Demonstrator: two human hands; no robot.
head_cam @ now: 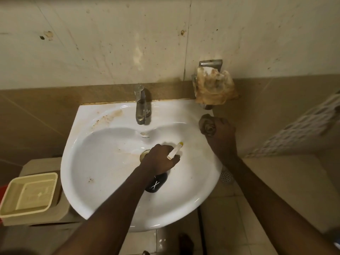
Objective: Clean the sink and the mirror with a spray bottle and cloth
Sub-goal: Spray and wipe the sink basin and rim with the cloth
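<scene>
Left hand gripping spray bottle

there was one view only, from a wide-angle camera worn on the person's head. it looked forward and steeply down, so the white sink filled the middle of the frame, seen almost from above. the camera stood near: both forearms entered from the bottom edge and reached up into the picture, the left hand over the bowl, the right hand at the sink's right rim. the upper part took in the stained wall tiles behind the tap. the floor showed below the sink. straight lines bowed towards the edges.
</scene>
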